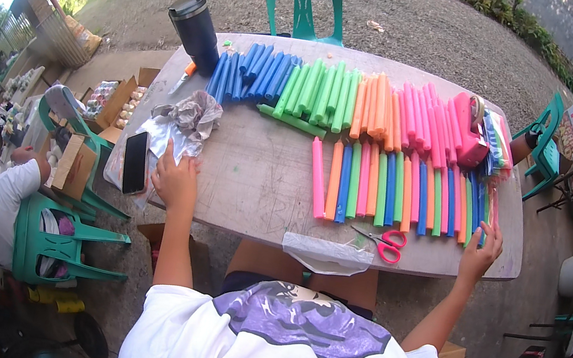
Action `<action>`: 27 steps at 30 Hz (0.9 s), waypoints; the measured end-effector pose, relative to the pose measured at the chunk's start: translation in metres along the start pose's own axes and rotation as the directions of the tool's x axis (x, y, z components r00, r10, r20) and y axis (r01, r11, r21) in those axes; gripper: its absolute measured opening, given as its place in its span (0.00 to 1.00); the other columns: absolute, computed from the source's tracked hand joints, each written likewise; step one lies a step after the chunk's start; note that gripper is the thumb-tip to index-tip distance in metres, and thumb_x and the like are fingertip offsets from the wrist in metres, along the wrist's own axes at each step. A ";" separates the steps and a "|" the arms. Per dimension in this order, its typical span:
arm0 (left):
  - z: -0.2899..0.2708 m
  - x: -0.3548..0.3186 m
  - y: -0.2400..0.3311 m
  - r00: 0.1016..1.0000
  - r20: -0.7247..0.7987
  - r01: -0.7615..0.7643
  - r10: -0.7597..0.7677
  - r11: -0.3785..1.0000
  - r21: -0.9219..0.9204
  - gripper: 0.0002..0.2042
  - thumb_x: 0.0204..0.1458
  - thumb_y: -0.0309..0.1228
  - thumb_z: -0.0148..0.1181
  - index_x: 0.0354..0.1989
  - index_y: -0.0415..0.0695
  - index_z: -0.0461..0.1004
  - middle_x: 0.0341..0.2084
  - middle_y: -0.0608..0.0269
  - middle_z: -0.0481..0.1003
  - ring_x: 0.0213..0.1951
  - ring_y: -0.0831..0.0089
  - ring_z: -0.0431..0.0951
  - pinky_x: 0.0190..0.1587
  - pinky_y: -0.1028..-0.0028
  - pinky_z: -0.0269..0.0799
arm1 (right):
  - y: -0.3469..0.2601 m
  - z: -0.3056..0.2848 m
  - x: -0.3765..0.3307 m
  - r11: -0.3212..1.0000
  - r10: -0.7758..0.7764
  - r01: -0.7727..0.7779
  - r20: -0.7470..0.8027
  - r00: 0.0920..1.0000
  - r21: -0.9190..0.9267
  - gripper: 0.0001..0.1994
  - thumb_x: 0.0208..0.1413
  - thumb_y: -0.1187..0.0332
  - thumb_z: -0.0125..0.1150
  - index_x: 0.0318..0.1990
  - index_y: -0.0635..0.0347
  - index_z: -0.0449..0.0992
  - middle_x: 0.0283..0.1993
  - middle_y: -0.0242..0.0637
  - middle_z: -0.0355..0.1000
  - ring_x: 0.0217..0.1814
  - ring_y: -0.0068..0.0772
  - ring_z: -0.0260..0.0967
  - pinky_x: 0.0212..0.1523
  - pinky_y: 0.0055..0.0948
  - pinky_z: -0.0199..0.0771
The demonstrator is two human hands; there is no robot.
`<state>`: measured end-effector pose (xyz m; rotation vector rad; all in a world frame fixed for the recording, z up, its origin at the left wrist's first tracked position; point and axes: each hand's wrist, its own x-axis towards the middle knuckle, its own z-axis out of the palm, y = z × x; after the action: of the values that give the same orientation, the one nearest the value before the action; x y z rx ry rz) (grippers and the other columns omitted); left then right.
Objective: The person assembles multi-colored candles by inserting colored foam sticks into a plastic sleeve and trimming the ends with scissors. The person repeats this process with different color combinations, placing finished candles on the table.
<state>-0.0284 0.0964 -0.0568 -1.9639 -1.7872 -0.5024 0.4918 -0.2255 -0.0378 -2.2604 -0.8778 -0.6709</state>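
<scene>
Seen from above, a seated person reaches both arms onto a grey tabletop (257,174) outdoors. The left hand (175,179) lies flat near the left edge, fingers together and pressing on a crumpled sheet of clear plastic (178,123); it grips nothing. Just left of that hand lies a dark phone (135,161), face up.

The right hand (480,253) is open with fingers spread, its fingertips touching the right end of a near row of coloured tubes (398,190); it holds nothing. That row of pink, orange, green and blue tubes lies side by side, running from the middle of the tabletop to the right hand, well apart from the left hand. A far row of tubes (331,92), grouped blue, green, orange and pink, lies beyond it, out of both hands' reach.

Pink-handled scissors (382,242) rest near the front edge, between the hands and closer to the right one. A clear plastic bag (323,252) hangs over the front edge beside them. A dark tumbler (196,31) stands at the far left corner.
</scene>
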 end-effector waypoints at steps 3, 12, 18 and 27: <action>-0.002 -0.001 0.000 0.996 -0.023 0.081 -0.082 0.996 -0.036 0.08 0.50 0.36 0.65 0.37 0.51 0.82 0.61 0.69 0.67 0.58 0.66 0.68 0.56 0.61 0.64 | -0.007 0.000 0.002 0.999 -0.018 0.018 0.006 1.000 0.028 0.10 0.58 0.69 0.58 0.46 0.58 0.79 0.61 0.41 0.68 0.62 0.46 0.62 0.60 0.43 0.63; -0.099 -0.016 0.049 0.963 0.179 0.069 0.200 0.461 -0.885 0.06 0.58 0.29 0.59 0.39 0.44 0.70 0.51 0.52 0.74 0.51 0.59 0.76 0.54 0.59 0.69 | -0.060 -0.026 -0.006 0.977 -0.080 0.082 -0.016 0.997 0.195 0.11 0.58 0.69 0.59 0.46 0.61 0.78 0.59 0.43 0.69 0.62 0.46 0.63 0.60 0.42 0.64; -0.140 -0.045 0.072 0.802 0.069 0.461 0.593 -0.541 -0.703 0.08 0.65 0.27 0.47 0.46 0.43 0.55 0.42 0.38 0.76 0.42 0.56 0.82 0.46 0.62 0.79 | -0.195 -0.030 -0.054 0.233 -0.423 -0.406 0.468 0.776 0.884 0.22 0.55 0.64 0.66 0.55 0.63 0.72 0.58 0.45 0.70 0.64 0.41 0.65 0.63 0.38 0.63; -0.117 -0.034 0.029 0.607 -0.083 0.566 0.790 -0.504 -0.653 0.17 0.55 0.34 0.63 0.48 0.42 0.65 0.44 0.46 0.77 0.46 0.52 0.80 0.56 0.51 0.70 | -0.200 -0.005 -0.073 -0.004 -0.430 -0.851 0.767 0.476 0.525 0.10 0.53 0.77 0.67 0.43 0.66 0.77 0.39 0.35 0.77 0.43 0.27 0.76 0.48 0.25 0.74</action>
<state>-0.0006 0.0022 0.0210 -4.4125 0.0718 -2.0549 0.2980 -0.1409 -0.0091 -0.9728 -0.7324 1.2715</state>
